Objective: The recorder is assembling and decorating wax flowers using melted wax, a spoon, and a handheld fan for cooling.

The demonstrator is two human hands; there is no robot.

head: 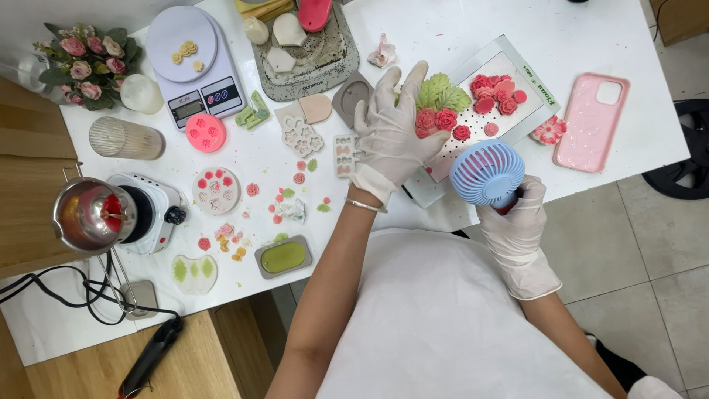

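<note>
My left hand (390,129), in a white glove, holds up a small piece of green wax leaves (442,93) with red roses (436,120) attached at its lower edge. My right hand (517,218), also gloved, grips a light blue handheld fan (487,172) with its round head facing the flower piece. Both hover over a white perforated tray (517,66) with more red roses (496,94) lying on it.
A pink phone (591,122) lies at the right. On the white table (443,29) are a digital scale (193,63), silicone moulds (216,190), a grey mould tray (310,55), a metal pot on a small heater (92,214), a flower bouquet (88,63) and scattered wax bits.
</note>
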